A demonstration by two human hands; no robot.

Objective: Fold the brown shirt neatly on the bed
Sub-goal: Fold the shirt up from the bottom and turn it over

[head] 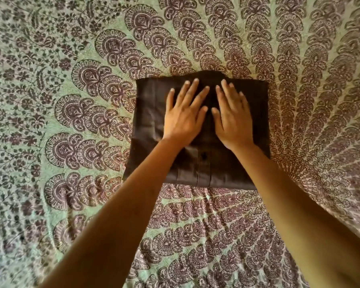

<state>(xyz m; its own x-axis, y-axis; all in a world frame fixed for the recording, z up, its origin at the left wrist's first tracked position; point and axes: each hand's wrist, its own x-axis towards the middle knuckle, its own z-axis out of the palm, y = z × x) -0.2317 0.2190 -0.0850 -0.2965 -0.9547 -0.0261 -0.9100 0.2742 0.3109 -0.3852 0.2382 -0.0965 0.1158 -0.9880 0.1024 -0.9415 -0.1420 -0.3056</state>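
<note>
Brown shirt [154,113], folded square on the patterned bed [50,100], lay under left hand [183,119] and right hand [233,121], fingers flat and spread; uneven sliding pressure risked rucking the layers.

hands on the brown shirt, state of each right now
left hand: open, flat on the brown shirt
right hand: open, flat on it too

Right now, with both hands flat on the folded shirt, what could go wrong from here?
1. The left hand and right hand press the far half of the shirt. Its near edge is unweighted, so layers there may spring open.
2. Its left edge slants outward toward the near corner, and sideways smoothing might worsen that skew.
3. The sheet is rippled nearby, so sliding hands could drag it.
</note>
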